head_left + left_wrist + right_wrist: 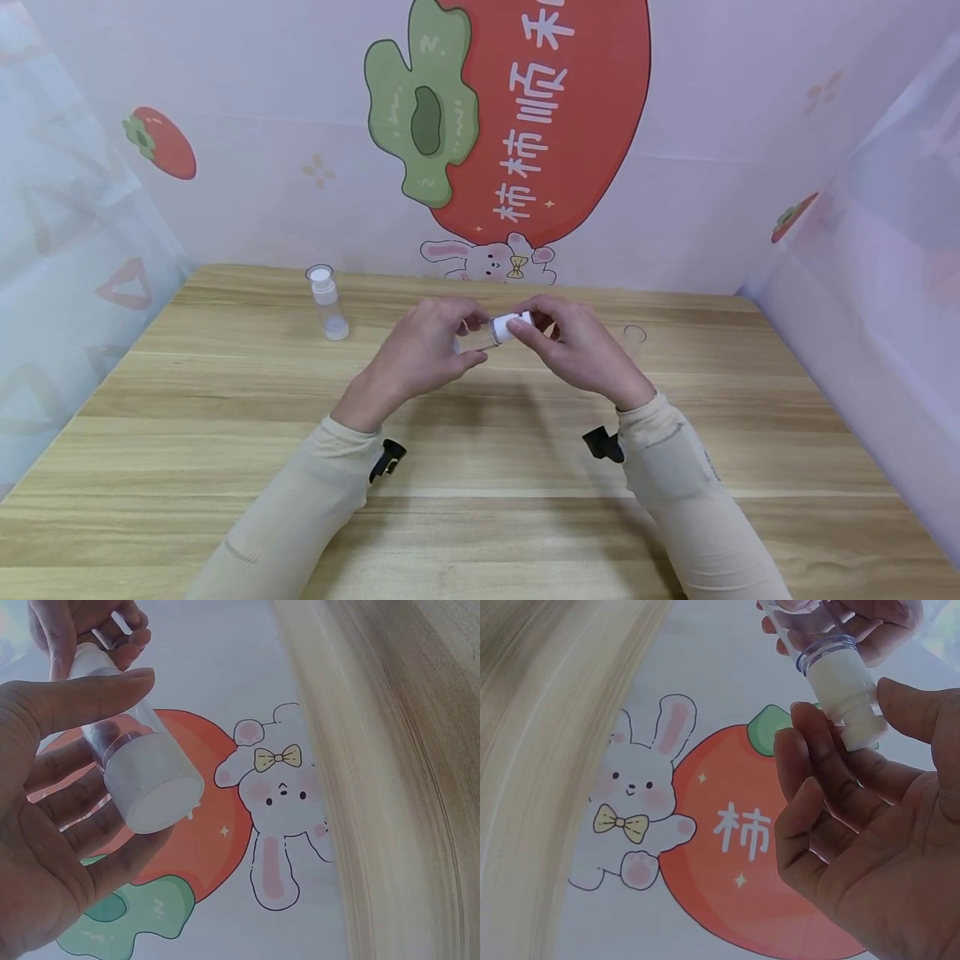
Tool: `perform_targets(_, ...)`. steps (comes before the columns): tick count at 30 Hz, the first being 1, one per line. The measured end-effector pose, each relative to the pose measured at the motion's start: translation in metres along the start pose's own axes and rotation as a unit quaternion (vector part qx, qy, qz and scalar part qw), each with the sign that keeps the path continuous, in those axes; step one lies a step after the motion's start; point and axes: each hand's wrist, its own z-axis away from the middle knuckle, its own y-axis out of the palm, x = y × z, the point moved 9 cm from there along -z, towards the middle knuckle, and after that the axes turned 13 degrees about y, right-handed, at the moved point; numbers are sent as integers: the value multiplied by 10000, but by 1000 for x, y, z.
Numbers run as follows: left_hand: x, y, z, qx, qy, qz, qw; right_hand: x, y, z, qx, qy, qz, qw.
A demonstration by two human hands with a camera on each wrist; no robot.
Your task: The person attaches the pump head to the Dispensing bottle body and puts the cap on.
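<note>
Both hands hold a clear pump bottle (477,337) tilted above the table. My left hand (420,346) grips its clear body, thumb on one side and fingers on the other. The bottle's white base (157,787) faces the left wrist camera. At the opposite end, my right hand (581,346) pinches the white pump top (844,686) between thumb and fingers. A second bottle (332,315) with a white top stands upright on the table, left of the left hand. Beyond the right hand sits a clear round cap (627,339), mostly seen as a thin dark rim.
The wooden table (480,533) runs back to a printed cloth backdrop (690,167) with a large red persimmon and a rabbit. More cloth hangs at the left and right sides. A dark wrist mount (387,460) juts out at the left sleeve, another (603,444) at the right.
</note>
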Motion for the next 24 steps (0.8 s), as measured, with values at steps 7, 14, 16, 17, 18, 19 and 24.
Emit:
perform_targets(7, 0, 0, 0, -25, 20, -50, 10000, -2, 0, -1, -26, 128, 132, 9998)
perform_targets(14, -1, -1, 0, -30, 1, -74, 10000, -3, -1, -1, -28, 195, 79, 9998)
perform_targets(16, -1, -1, 0, -20, -9, -48, 10000, -3, -1, -1, -28, 172, 56, 9998)
perform_targets(17, 0, -1, 0, -15, -17, -35, 10000, -3, -2, -1, -31, 156, 38, 9999)
perform_targets(18, 0, -1, 0, -7, -29, -14, 10000, -3, -2, -1, -31, 141, 19, 9999)
perform_targets(19, 0, -1, 0, 3, -41, 5, 10000, -3, -2, -1, -32, 122, 4, 9999)
perform_targets(24, 3, 0, 0, 64, -129, 46, 9999, -2, -3, 0, -20, 54, 2, 10000)
